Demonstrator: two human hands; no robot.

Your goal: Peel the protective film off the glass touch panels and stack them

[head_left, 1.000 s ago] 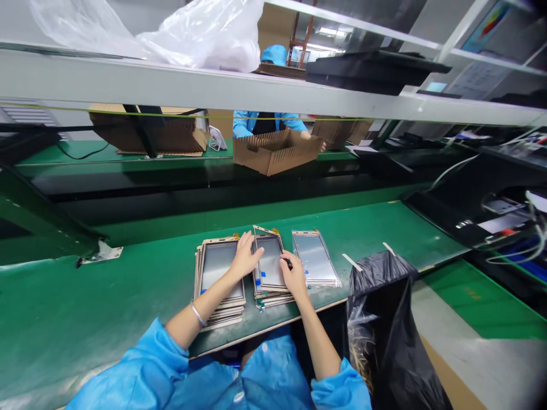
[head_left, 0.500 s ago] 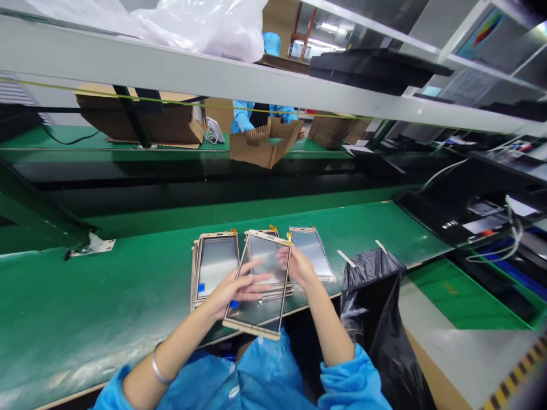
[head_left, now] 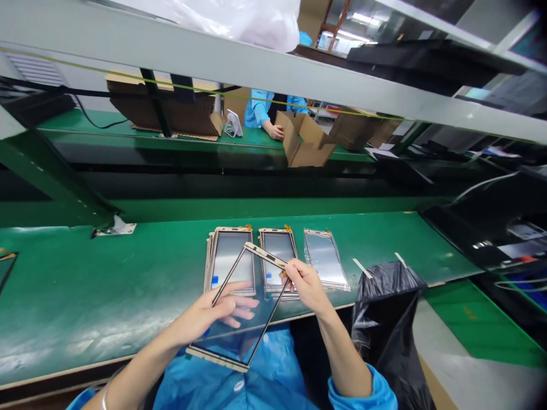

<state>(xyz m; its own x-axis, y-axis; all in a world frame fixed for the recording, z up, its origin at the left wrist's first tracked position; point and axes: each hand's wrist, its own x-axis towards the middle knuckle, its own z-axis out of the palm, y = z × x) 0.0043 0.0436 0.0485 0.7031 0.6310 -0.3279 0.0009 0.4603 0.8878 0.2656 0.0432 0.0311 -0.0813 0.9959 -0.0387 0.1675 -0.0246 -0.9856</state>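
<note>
A clear glass touch panel (head_left: 239, 336) with a dark border and pale end strips is held tilted at the bench's front edge. My right hand (head_left: 305, 282) pinches its upper right corner. My left hand (head_left: 224, 307) is at its left edge, fingers stretched out across the panel and partly seen through the glass. Behind it lie a left stack of similar panels (head_left: 233, 256) with blue tabs and a middle stack (head_left: 277, 250). To the right is a stack of panels in clear film (head_left: 325, 259).
A black plastic bag (head_left: 387, 307) hangs from the green bench (head_left: 162, 273) by tape strips. A white shelf beam (head_left: 256, 74) crosses above. Opposite, a person's hand (head_left: 276, 131) is beside an open cardboard box (head_left: 305, 142). A green post (head_left: 64, 176) stands at left.
The glass panel has been lowered and tilted further. My right hand has closed on its top corner; my left has shifted down along the edge. Across the bench, the cardboard box has turned.
</note>
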